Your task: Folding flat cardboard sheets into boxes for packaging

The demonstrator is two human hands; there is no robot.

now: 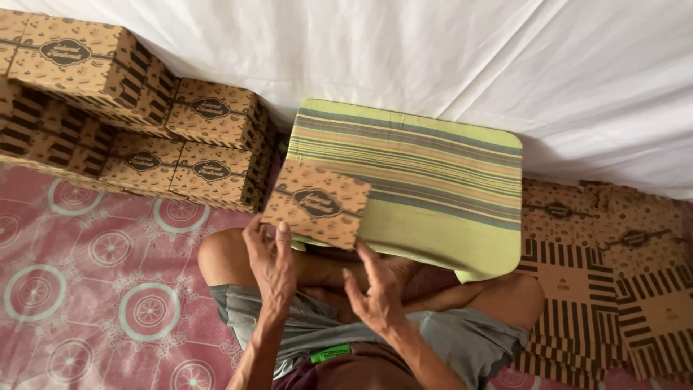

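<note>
1. Looking down from the head cam: I'm seated cross-legged on a pink patterned floor mat [94, 289], both hands up in front of my knees.
2. Left hand [271, 263] has its fingers curled up against the near left edge of a small brown printed box [317, 204]. Touching it, loosely gripping that edge rather than clenched.
3. Right hand [375, 289] is spread, fingers apart, fingertips just under the box's near right corner. Released; I cannot tell whether it actually touches the box.
4. The box sits tilted at the near left corner of a green striped cushion [433, 188], partly overhanging it toward me.
5. The cushion rests over my lap and knees, its far edge against white cloth [433, 50].
6. Left of the cushion: a stack of folded brown boxes [144, 123], same print, several layers, tight together.
7. Right of the cushion: flat unfolded box blanks [606, 267] spread on the floor, brown with dark stripes, overlapping each other.
</note>
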